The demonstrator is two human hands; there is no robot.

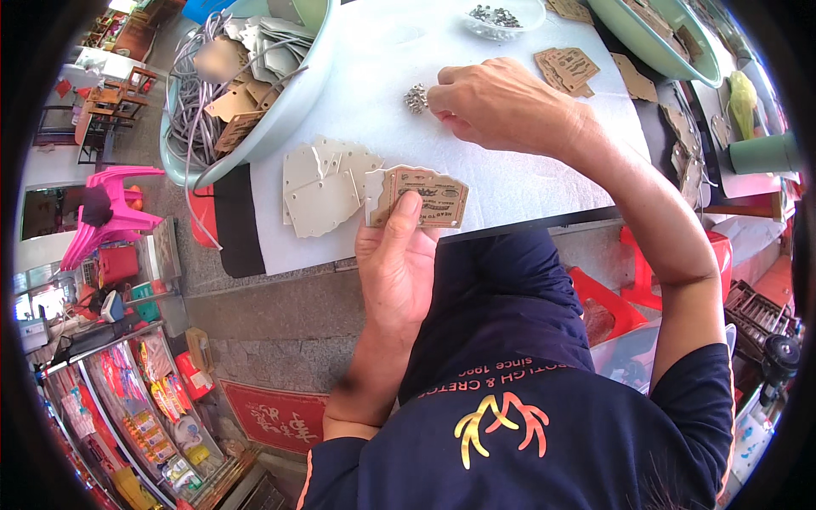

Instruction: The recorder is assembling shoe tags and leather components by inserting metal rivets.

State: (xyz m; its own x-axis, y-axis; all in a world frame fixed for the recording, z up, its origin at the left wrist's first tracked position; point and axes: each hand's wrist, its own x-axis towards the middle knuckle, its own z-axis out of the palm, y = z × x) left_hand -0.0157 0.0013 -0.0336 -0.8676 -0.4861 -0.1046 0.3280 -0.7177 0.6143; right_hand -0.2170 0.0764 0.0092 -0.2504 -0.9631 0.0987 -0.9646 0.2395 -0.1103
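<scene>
My left hand [393, 272] grips a brown printed cardboard card [442, 200] with a wavy edge, thumb pressed on its face. A pale grey card edge shows beside and behind it. Just left of that hand, several pale grey cards [319, 202] with small holes lie overlapping on the white sheet. Farther out, my right hand [497, 106] has its fingers pinched together at a small heap of shiny metal pieces [416, 99]. Whether a piece is between those fingertips is hidden. A clear bowl [510, 32] at the far edge holds more small metal pieces.
On the left, a pale green basin [191, 170] holds grey cords and cards. Brown cards [568, 68] are stacked right of my right hand, near another green basin [616, 34]. A green cup [761, 155] stands at far right. Red stools [599, 302] are below the table edge.
</scene>
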